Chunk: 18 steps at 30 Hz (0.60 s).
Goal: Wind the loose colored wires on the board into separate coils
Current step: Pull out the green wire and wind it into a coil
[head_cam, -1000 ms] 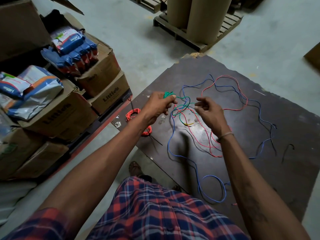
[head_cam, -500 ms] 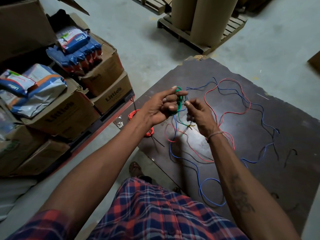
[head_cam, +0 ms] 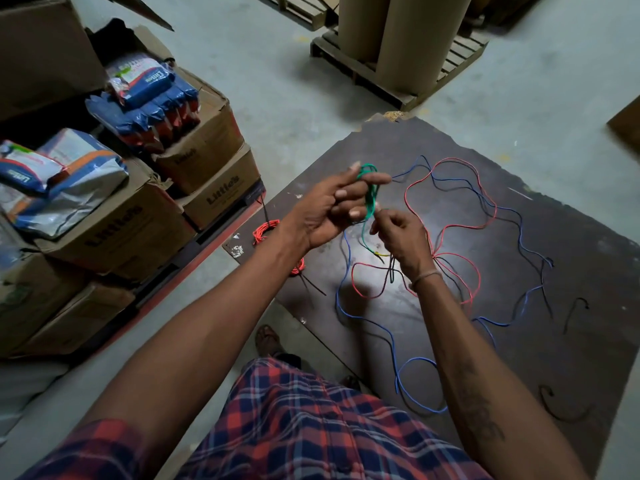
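**Warehouse floor around the work**

Left of the hands, stacked cardboard boxes (head_cam: 121,230) carry blue packets (head_cam: 145,95). Beyond the hands, brown paper rolls (head_cam: 398,36) stand upright on a wooden pallet (head_cam: 408,84). Below them, a plaid garment (head_cam: 311,427).

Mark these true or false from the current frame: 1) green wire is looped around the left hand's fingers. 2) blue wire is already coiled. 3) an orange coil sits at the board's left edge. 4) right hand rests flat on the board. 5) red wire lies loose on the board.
1) The green wire is looped around the left hand fingers. True.
2) The blue wire is already coiled. False: it trails loose across the board.
3) An orange coil sits at the board's left edge. True.
4) The right hand rests flat on the board. False: it is raised, pinching the green wire.
5) The red wire lies loose on the board. True.
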Tool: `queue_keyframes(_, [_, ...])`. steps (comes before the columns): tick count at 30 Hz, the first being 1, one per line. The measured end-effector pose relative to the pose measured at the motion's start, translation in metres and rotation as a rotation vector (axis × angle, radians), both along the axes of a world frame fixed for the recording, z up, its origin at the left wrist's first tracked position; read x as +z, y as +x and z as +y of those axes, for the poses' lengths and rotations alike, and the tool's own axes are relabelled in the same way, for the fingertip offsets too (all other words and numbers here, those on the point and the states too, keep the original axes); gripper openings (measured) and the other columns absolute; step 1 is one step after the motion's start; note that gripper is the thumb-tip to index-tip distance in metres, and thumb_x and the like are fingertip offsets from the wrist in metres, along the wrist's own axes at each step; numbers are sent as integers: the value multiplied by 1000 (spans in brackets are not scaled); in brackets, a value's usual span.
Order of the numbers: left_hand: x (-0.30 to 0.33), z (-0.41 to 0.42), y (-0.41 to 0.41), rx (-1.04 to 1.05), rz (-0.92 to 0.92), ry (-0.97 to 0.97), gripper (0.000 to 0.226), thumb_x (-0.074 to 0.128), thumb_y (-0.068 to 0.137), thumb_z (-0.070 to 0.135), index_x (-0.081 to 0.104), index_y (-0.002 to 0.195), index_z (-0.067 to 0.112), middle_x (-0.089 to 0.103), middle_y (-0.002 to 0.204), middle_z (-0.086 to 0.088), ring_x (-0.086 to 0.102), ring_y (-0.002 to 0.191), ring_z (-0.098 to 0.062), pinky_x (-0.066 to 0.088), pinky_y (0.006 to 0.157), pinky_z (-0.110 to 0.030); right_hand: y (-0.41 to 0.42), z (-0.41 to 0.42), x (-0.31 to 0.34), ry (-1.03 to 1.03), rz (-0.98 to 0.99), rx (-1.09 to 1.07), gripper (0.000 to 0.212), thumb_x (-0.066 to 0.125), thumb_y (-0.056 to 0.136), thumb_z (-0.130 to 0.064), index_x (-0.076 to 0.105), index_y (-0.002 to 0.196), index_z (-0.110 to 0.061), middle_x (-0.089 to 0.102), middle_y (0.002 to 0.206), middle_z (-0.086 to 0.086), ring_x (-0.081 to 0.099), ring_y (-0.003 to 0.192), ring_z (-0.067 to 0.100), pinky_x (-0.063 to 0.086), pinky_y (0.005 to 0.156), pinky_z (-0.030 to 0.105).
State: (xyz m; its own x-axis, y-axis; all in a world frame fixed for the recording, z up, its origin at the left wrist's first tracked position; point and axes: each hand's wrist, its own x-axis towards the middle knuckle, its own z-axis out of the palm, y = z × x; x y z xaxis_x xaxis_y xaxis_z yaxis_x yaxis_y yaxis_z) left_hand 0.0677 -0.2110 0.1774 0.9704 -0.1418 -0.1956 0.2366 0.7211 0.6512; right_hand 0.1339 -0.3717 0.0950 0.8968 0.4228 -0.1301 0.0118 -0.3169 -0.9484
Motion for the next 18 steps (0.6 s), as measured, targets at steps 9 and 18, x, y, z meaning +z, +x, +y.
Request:
queue_keyframes(9, [-26,0,23,421,-43,1434,28,36,110,30,54,117,9,66,120,-10,67,106,-26,48,93,-43,-19,-29,-4,-326,-52,350,27,65,100,-26,67,76,-14,69,57,1,74,57,15,49,63,29])
queue_keyframes(18, [-58,9,0,-449,-124,2026,49,53,98,58,49,99,9,58,102,-14,58,100,-37,30,71,-36,8,-43,-15,-439,-425,103,10,76,84,-18,68,89,-18,66,64,-3,63,64,18,37,61,30])
